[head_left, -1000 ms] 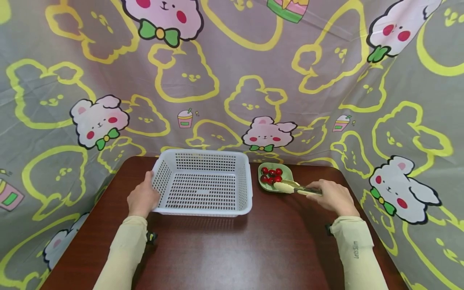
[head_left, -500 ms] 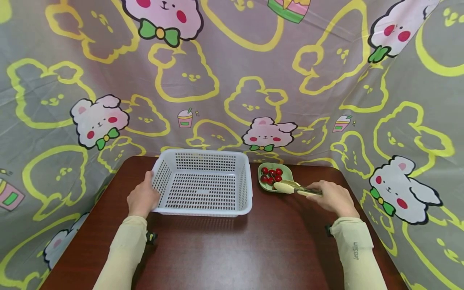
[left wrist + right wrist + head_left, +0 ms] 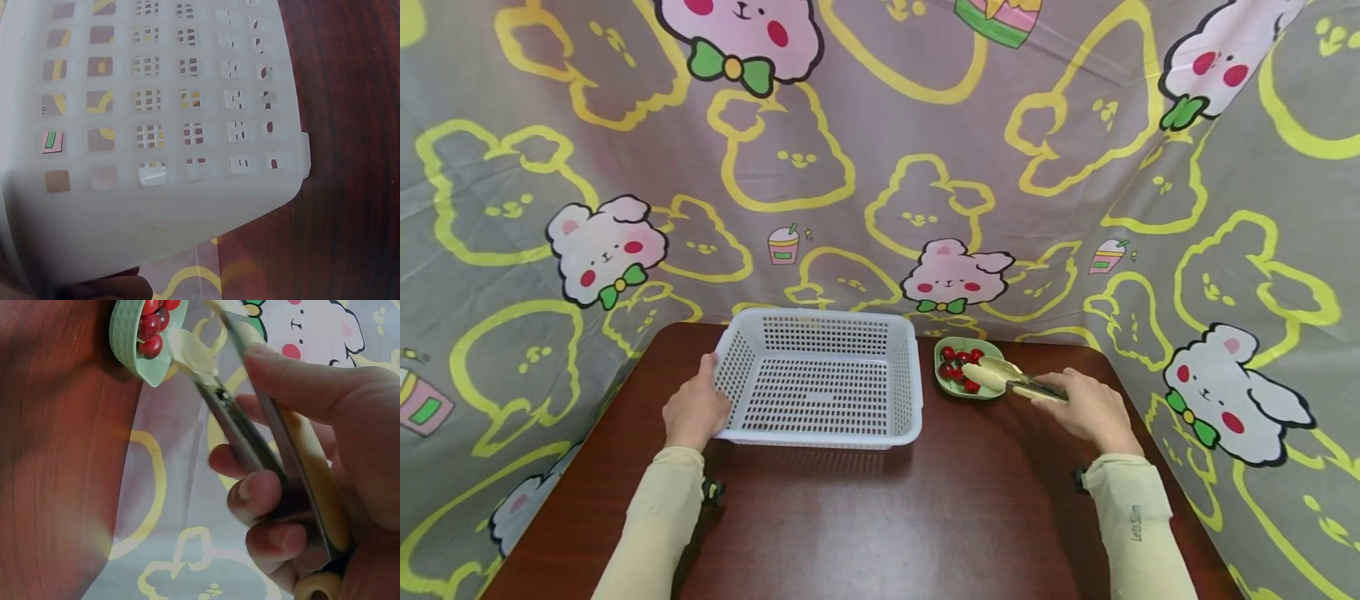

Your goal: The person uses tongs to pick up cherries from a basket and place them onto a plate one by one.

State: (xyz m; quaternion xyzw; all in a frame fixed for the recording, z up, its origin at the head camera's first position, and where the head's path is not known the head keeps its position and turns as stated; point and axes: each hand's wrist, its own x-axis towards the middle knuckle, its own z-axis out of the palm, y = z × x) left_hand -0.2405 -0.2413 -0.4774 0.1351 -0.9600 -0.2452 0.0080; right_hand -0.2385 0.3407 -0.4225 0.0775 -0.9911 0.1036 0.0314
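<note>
My left hand (image 3: 696, 408) grips the left side of a white perforated plastic basket (image 3: 820, 439); in the left wrist view only its fingers (image 3: 119, 289) show below the basket wall. With curled fingers and thumb, my right hand (image 3: 1090, 408) holds gold-coloured tongs (image 3: 1033, 388). The tongs' two tips are spread over the near right part of a small green dish (image 3: 995, 354). Several small, glossy round red fruits, like cherries (image 3: 948, 371), lie in that dish. In the right wrist view nothing shows between the tips, and one tip (image 3: 194, 353) stands close to the dish edge.
Both basket and dish stand towards the back of a dark reddish-brown table (image 3: 880, 517), the dish right of the basket. A patterned cloth curtain (image 3: 850, 192) hangs behind the table and along both sides.
The tongs' tips have spread apart and lifted slightly over the dish; earlier they were close together at its near edge. My left hand and the basket have stayed put.
</note>
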